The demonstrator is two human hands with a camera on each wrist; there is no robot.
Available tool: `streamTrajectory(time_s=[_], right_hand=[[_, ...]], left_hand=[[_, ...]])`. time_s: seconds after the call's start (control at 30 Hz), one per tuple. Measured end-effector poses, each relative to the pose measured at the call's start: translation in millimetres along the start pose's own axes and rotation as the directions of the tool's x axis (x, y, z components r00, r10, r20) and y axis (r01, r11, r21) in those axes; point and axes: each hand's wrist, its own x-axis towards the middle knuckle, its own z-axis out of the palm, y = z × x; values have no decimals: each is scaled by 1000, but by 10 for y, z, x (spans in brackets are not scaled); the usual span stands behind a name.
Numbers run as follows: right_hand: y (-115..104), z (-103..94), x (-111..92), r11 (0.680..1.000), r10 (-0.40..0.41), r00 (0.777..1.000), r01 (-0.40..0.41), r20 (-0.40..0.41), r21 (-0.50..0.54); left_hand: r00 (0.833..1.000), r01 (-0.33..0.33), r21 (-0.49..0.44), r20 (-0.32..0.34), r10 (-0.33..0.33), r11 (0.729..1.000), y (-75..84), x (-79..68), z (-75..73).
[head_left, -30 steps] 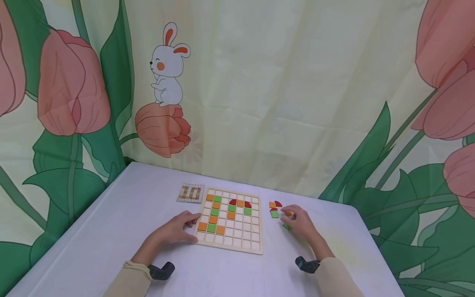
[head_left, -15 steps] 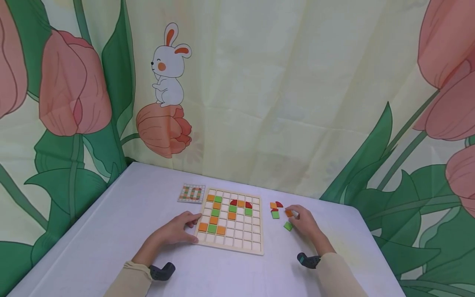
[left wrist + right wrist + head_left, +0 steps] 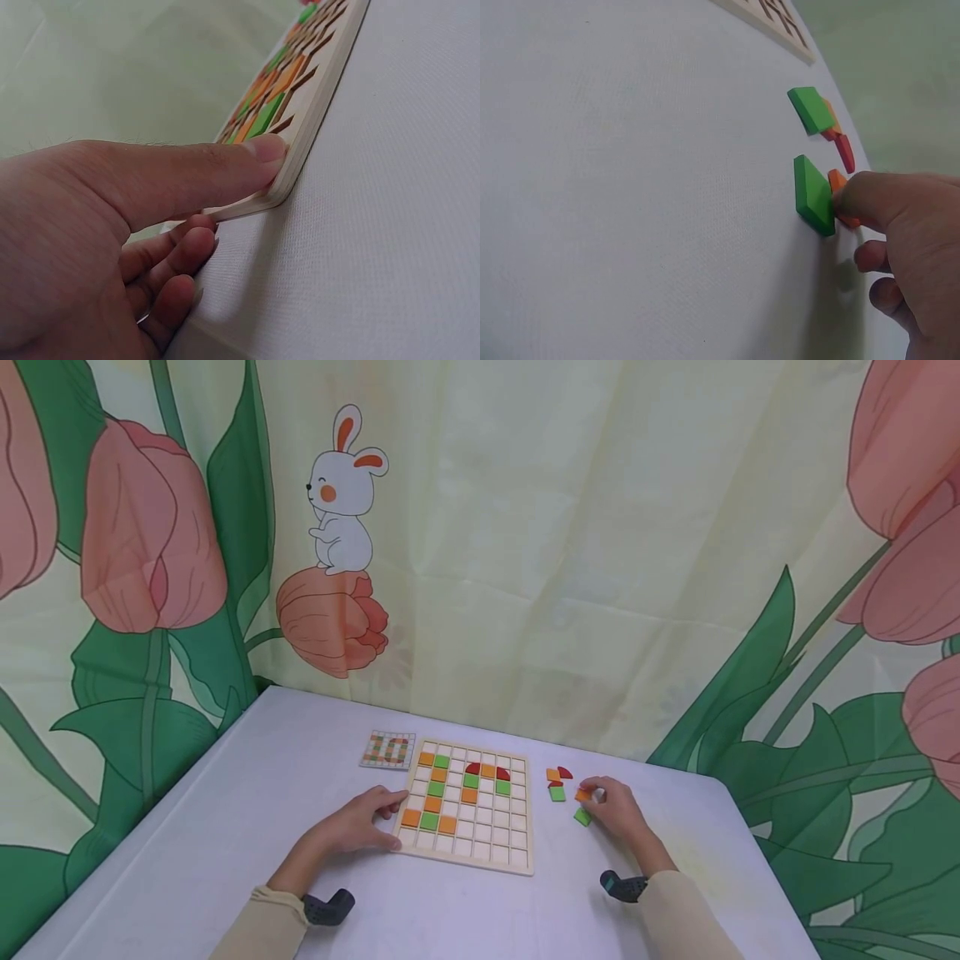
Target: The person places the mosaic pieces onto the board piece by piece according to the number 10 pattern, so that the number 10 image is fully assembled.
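Note:
A wooden grid board [image 3: 495,839] lies on the table with orange, green and red tiles in several cells. At its near left corner, my left hand [image 3: 358,822] rests, the straight thumb [image 3: 225,169] pressing on the rim and the index finger reaching the left edge. Right of the board, my right hand [image 3: 617,807] has thumb and fingertips on an orange tile [image 3: 835,180], pinching it low at the table. Beside it lies a green tile [image 3: 812,195]. The far side of the orange tile is hidden by the fingers.
A small printed pattern card [image 3: 387,750] lies beyond the board's left corner. Near the right hand sit another green tile [image 3: 557,794], an orange tile [image 3: 552,774] and red curved pieces [image 3: 565,772]. A printed curtain [image 3: 525,543] hangs behind the white table [image 3: 465,918].
My right hand has shifted slightly, its fingers closing on the orange tile, and the green tile below shows more fully. The left hand and board stay in place.

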Motion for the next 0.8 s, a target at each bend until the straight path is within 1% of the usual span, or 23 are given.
streamTrajectory(time_s=[0.23,0.53,0.63,0.8], right_hand=[[-52,-7,-15,1000,-15,1000,15,0,18],[-192,-33,-59,998,-36,999,36,-11,59],[-244,-24,-86,996,-54,998,55,-19,69],[-358,2,-141,993,-80,997,80,-8,85]], left_hand=[[1000,1,2,1,-1,1000,4,-1,-6],[1000,-4,5,1,4,1000,-3,5,-1],[1000,-1,5,1,1,1000,1,4,-1],[1000,2,2,2,-2,1000,4,1,0]])
